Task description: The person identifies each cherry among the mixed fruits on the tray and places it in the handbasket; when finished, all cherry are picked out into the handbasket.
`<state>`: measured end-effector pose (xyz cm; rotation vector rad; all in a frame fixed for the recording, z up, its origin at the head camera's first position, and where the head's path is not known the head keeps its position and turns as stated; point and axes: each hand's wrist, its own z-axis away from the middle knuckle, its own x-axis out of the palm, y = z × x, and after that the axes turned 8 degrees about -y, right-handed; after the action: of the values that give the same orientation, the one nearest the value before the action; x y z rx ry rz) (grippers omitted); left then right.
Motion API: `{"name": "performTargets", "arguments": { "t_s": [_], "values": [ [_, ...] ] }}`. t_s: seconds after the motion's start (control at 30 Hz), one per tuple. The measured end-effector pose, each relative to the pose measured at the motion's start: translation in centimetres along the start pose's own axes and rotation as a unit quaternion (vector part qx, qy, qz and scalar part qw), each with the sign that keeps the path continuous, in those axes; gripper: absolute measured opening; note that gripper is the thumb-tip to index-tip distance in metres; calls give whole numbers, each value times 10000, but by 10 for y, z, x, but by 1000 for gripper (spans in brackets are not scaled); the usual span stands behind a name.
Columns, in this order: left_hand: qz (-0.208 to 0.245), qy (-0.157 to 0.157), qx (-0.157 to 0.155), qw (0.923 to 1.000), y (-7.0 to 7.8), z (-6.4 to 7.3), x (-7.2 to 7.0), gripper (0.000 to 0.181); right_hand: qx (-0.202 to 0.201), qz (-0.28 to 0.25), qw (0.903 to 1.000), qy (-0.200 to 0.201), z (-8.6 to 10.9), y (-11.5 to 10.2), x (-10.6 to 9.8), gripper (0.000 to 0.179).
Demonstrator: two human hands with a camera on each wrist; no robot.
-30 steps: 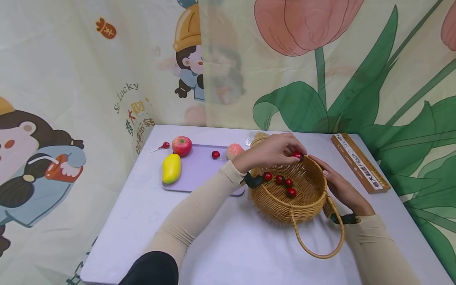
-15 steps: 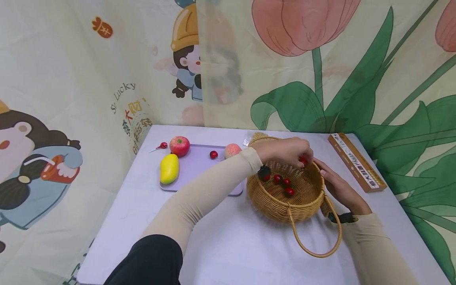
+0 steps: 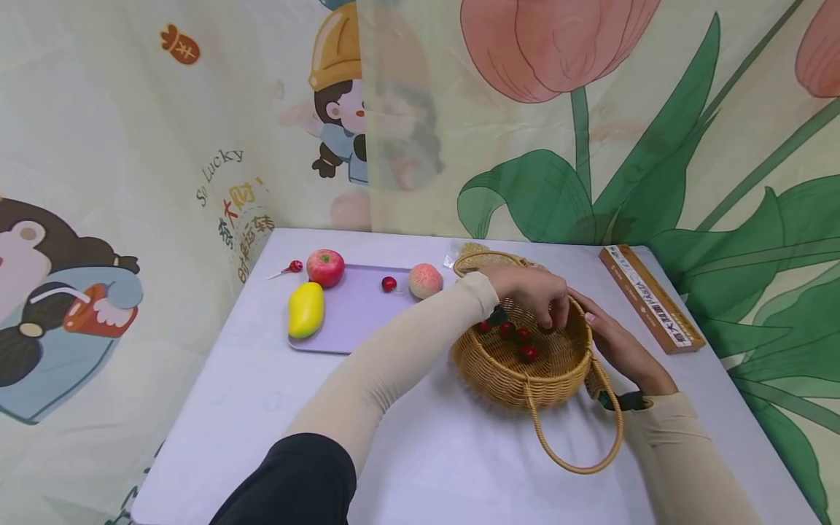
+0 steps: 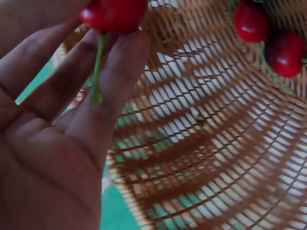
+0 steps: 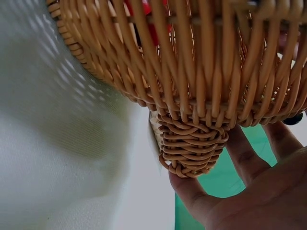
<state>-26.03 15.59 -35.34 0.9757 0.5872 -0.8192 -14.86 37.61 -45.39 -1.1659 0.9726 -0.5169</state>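
My left hand point(image 3: 533, 288) is inside the round wicker basket point(image 3: 505, 385). It pinches a red cherry point(image 4: 117, 15) by its fruit, and the green stem hangs down across the fingers in the left wrist view. Several other cherries point(image 3: 528, 354) lie on the basket's floor, two of them point(image 4: 286, 53) showing at the left wrist view's upper right. My right hand point(image 3: 623, 346) rests against the basket's right side with fingers extended. In the right wrist view its thumb touches a woven tab point(image 5: 192, 146) below the rim, and other fingertips go out of sight behind the wickerwork.
On the left stands a lilac tray point(image 3: 357, 310) with a cherry point(image 3: 389, 284) and a peach point(image 3: 426, 281). A mango point(image 3: 305, 310), an apple point(image 3: 325, 267) and a lollipop point(image 3: 294, 267) are by its left edge. A pasta box point(image 3: 652, 299) lies at right; one basket handle point(image 3: 590, 467) droops forward.
My left hand has moved rightward, then down into the basket with the cherry. My right hand stays at the basket's side. The head view has shifted slightly.
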Motion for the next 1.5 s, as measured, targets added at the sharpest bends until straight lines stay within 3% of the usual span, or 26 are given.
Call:
{"name": "performTargets", "arguments": {
  "t_s": [0.2, 0.4, 0.5, 0.7, 0.87, 1.03, 1.27, 1.5],
  "values": [
    [601, -193, 15, 9980, -19, -6, 10, 29, -92, 93, 9999, 60, -2, -2, 3, 56],
    [1601, -365, -260, 9861, -37, -4, 17, 29, -64, 66, 9999, 124, -4, -2, 5, 57],
    [1769, -364, -392, 9828, -38, -4, 17, 28, -54, 68, 9998, 161, -3, -2, 5, 57],
    [1644, -486, -579, 9835, -38, -4, 16, 29, -59, 80, 9998, 159, -3, 0, 6, 57],
    [1366, -386, -498, 9886, -38, -4, 16, 33, -57, 76, 9998, 179, -3, 0, 6, 57],
    [1089, -265, -297, 9933, -38, -2, 16, 37, -77, 24, 9998, 171, -3, 0, 6, 56],
    [1047, 20, -52, 9945, -37, 4, 15, 37, -36, 79, 9999, 142, -2, 0, 4, 56],
    [1290, 565, 535, 9886, -36, 25, 19, 36, -68, 127, 9998, 102, -1, -4, 6, 57]
  ]
}}
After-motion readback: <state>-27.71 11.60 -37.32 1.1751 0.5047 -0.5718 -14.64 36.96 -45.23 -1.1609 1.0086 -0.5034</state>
